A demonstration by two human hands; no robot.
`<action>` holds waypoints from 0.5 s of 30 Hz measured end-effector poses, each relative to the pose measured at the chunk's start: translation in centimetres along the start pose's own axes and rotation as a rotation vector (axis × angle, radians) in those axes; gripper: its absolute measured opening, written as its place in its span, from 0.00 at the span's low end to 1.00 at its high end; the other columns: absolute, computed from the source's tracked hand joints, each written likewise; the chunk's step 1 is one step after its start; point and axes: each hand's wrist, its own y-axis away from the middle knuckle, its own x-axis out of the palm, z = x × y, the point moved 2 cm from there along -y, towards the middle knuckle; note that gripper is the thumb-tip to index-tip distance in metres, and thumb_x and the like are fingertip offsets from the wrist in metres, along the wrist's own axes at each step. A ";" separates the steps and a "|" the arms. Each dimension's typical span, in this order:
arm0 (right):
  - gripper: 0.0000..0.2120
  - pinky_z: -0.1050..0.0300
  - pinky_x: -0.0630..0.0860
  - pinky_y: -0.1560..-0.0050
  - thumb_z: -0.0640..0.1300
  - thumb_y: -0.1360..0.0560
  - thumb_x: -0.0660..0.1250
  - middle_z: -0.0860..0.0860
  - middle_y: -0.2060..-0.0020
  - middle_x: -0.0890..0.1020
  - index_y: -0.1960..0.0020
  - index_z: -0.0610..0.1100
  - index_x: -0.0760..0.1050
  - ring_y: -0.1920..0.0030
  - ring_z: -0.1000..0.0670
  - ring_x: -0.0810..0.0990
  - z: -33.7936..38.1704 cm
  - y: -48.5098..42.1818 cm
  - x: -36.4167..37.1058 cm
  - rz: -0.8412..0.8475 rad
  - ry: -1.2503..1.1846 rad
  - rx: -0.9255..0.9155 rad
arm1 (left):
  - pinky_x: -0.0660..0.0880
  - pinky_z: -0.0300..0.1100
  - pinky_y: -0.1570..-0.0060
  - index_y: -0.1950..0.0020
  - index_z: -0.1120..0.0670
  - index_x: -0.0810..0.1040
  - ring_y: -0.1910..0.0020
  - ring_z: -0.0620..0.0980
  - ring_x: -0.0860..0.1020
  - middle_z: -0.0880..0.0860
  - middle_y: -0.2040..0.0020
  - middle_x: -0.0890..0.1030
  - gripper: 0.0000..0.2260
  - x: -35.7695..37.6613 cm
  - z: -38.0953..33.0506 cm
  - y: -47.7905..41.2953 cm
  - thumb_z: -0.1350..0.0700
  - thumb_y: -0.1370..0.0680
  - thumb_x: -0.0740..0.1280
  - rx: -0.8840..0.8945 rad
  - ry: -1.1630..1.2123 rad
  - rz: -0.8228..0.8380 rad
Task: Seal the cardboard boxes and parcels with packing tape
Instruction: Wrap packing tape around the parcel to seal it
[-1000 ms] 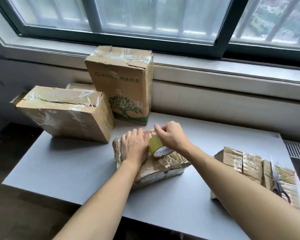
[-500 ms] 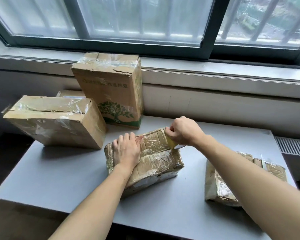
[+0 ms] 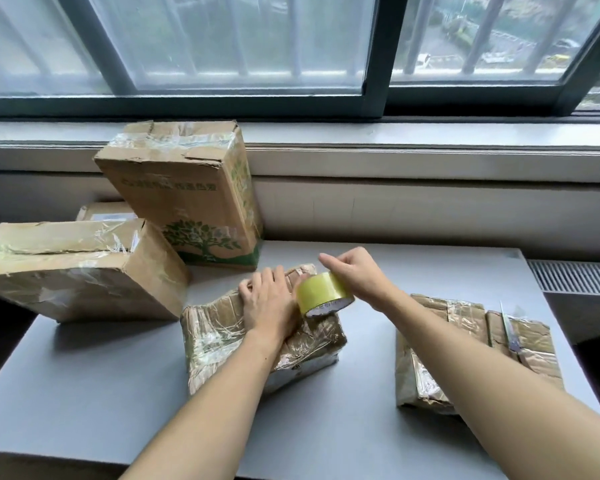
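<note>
At the left of the desk [image 3: 101, 393] I see the flat box [image 3: 80, 271] and the tall box [image 3: 184, 192] already crossed with tape, so I judge them done. My left hand [image 3: 269, 306] presses flat, close-set fingers [image 3: 260, 282] on the middle parcel [image 3: 219, 334], and my right hand [image 3: 357, 275] curls its fingers round the tape roll [image 3: 321, 293] at its top; the right parcel [image 3: 465, 351] looks taped too.

The table [image 3: 101, 393] lies bare along its front and front-left, with a passable strip between the middle parcel [image 3: 215, 337] and the right parcel [image 3: 465, 317] carrying scissors [image 3: 509, 329], and open top at the back right up to the wall [image 3: 395, 216], while the flat box [image 3: 77, 271] and tall box [image 3: 187, 195] block the back left.
</note>
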 end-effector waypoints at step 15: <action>0.26 0.50 0.57 0.65 0.49 0.19 0.59 0.40 0.71 0.60 0.72 0.42 0.55 0.65 0.42 0.62 -3.0 -3.6 -2.0 0.021 0.566 0.028 | 0.62 0.52 0.43 0.52 0.51 0.68 0.53 0.53 0.68 0.51 0.55 0.72 0.21 1.2 0.4 -0.2 0.38 0.17 0.46 -0.002 -0.026 -0.022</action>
